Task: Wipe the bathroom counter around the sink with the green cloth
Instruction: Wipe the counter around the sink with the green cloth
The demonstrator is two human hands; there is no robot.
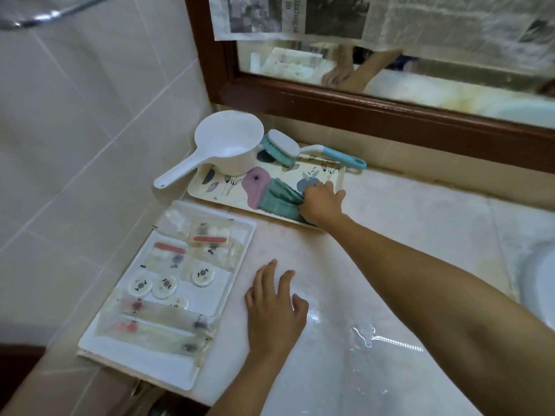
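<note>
Right hand (321,202): reaches across to the far left part of the counter (405,223). Its fingers are curled into the right end of the green cloth (276,199) and grasp it.

Green cloth: folded and bunched, lying on the near right part of the floral tray (222,187). Its left end overlaps the tray's pink flower print.

Left hand (274,307): released, palm down on the counter with the fingers spread and straight. It holds nothing. It lies just right of the white tray (156,372).

Floral tray: rectangular and cream, set against the far left corner of the counter, below the wooden mirror frame (360,106).
- White dipper (225,145): the bowl stands on the tray's far left corner, and the handle points near-left, past the tray's edge.
- Scrub brush (285,147): white back and teal bristles, with the head resting on the tray's far edge. The white and blue handle runs right, beyond the tray.

White tray: on the near left of the counter. It holds clear sachets and three round wrapped soaps; the sachets' contents are too blurred to name.

Counter: pale stone, with glinting patches of water (375,337) near the left hand's right side.

Sink (537,283): only its white rim shows, at the right edge.

Mirror (420,79): its upper part is covered with newspaper (390,16). The uncovered strip reflects an arm.

Left wall: pale tiles (75,145).
</note>
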